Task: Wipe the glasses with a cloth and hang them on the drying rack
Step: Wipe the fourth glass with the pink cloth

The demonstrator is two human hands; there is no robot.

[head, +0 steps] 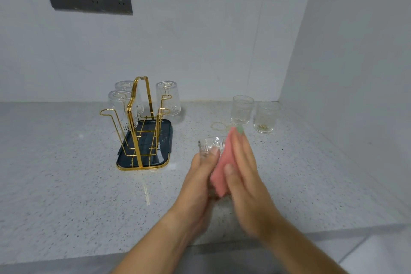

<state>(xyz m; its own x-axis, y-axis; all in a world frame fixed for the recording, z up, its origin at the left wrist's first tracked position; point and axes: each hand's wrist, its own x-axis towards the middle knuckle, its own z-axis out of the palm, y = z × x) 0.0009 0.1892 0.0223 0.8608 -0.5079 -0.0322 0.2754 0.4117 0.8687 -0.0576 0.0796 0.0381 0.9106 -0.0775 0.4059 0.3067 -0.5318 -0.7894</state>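
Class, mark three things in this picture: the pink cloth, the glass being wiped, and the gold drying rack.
pink cloth (219, 169), head view, middle of its visible fold.
glass being wiped (210, 144), head view, ribbed wall at its far end.
gold drying rack (129, 110), head view, bend of its handle strip.

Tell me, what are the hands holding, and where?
Left hand grips the glass round its side; right hand pinches the pink cloth under its thumb.

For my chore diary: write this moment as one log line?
step: wiping | left hand: holds glass | right hand: holds cloth on it | rack: three glasses hung | counter: two glasses waiting
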